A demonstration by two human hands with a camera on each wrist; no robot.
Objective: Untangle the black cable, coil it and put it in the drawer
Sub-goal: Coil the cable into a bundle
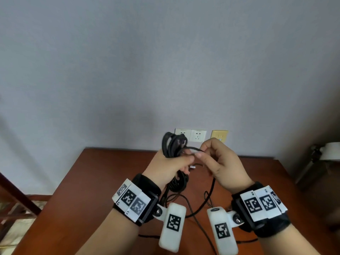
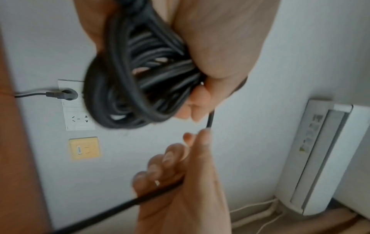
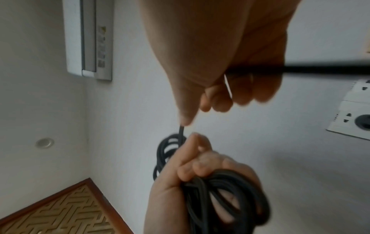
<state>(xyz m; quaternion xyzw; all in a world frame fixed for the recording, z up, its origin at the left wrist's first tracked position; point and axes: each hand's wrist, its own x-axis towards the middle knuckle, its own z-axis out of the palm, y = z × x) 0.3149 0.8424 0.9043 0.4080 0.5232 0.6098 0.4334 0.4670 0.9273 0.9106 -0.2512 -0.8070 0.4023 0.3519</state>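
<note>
Two white tagged wrist units fill the bottom of the head view, with the left hand (image 1: pixel 168 165) just above them at centre. Its fingers curl round a bundle of black cable (image 1: pixel 173 144) loops, which stick out above and below the fist. Right beside it, nearly touching, the right hand (image 1: pixel 219 162) pinches a single strand of that cable between thumb and forefinger, the other fingers curled over it. Loose cable hangs down from both hands onto the reddish-brown wooden table (image 1: pixel 103 183) in the lower half. White wall sockets (image 1: pixel 191 135) and a yellow plate (image 1: pixel 219 136) sit on the grey wall behind the hands.
</note>
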